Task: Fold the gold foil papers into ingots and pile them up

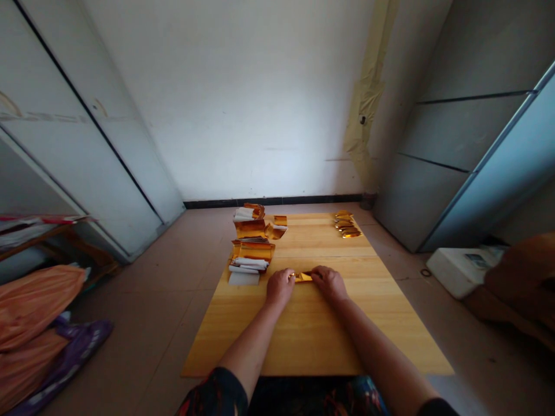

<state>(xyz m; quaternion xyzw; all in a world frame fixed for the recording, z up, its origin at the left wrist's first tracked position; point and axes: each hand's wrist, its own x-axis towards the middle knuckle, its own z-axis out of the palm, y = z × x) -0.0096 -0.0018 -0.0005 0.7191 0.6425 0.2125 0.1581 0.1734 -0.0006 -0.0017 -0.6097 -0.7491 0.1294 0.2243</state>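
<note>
A small piece of folded gold foil paper (303, 277) lies between my hands, low over the middle of the wooden table. My left hand (280, 286) pinches its left end. Closed fingers of my right hand (329, 283) grip its right end. Just left of my left hand are stacks of gold foil paper (251, 249) with white undersides, the sheets curled and overlapping. At the far right of the table sits a row of several folded gold pieces (347, 224).
The wooden table (312, 346) reaches to my lap. Grey cabinets (78, 115) stand at left, and a tall grey cabinet (446, 133) at right. Orange and purple bags (39, 323) lie on the left; a white box (453, 268) stands on the right floor.
</note>
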